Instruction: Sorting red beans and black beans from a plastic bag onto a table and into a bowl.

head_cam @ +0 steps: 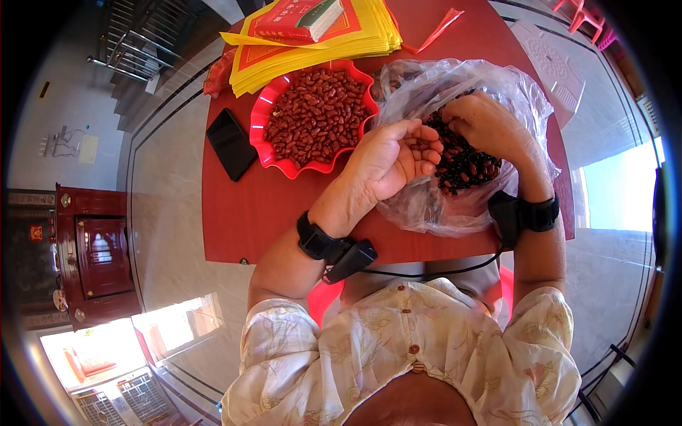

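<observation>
My left hand [394, 157] is palm up with curled fingers, cupping a few red kidney beans [420, 145]. It lies between a scalloped red plastic bowl [256, 133] and a clear plastic bag [410, 213]. Red kidney beans [319, 114] fill the bowl. Inside the open bag lie black beans [458, 178] mixed with red ones. My right hand [482, 122] reaches into the bag from the right, its fingers bent down at the beans; whether its fingertips pinch a bean is hidden.
A black smartphone [231, 144] lies left of the bowl on the red table [277, 213]. Behind the bowl is a stack of yellow paper sheets [319, 56] with a thick red book [293, 21] on top. A cable [437, 275] links the straps on my forearms.
</observation>
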Motion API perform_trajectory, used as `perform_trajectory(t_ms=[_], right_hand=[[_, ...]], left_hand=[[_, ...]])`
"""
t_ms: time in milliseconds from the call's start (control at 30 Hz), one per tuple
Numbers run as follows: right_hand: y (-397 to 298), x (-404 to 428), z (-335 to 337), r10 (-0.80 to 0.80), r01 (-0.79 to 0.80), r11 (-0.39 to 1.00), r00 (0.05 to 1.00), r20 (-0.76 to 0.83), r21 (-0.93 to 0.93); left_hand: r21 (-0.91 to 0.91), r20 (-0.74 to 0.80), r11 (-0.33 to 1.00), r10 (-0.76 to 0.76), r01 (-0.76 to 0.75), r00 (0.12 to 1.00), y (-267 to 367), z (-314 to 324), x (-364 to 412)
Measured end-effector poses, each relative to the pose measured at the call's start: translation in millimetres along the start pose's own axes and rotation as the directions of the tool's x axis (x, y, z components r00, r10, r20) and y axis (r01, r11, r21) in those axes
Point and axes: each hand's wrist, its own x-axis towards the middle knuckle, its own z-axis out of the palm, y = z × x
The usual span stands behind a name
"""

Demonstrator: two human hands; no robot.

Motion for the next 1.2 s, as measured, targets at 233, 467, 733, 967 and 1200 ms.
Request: perform_trajectory(t_ms=[233, 467, 733, 967, 1200], right_hand=[[-0.4, 4.0, -3.6, -0.037, 0.041, 0.997, 0.997, -0.068, 0.063], [-14.5, 5.3, -9.8, -0.14, 0.191, 0.959, 0.962, -0.234, 0.21], [-27.1, 3.8, -6.7, -0.279, 0.341, 0.804, 0.94, -0.198, 0.486], [-5.1, -3.3, -15.6, -0.021, 0.02, 0.987, 1.0, 0.006, 0.158], [-1.2, -7.9, -1.9, -0.057, 0.057, 0.998, 0.998, 0.037, -0.01]], left_hand=[[-0.008, 0.02, 1.0, 0.004, -0.003, 1.0, 0.3, -0.5, 0.2], [-0.024, 0.007, 1.0, 0.007, -0.007, 1.0, -0.3, -1.3, 0.6], [-0.034, 0.016, 0.999, 0.029, -0.028, 0.999, -0.2, -0.4, 1.1], [-0.046, -0.005, 0.999, -0.014, 0.014, 1.0, 0.3, -1.9, 1.1], [-0.036, -0.023, 0.999, -0.014, 0.013, 1.0, -0.3, 1.0, 0.9]])
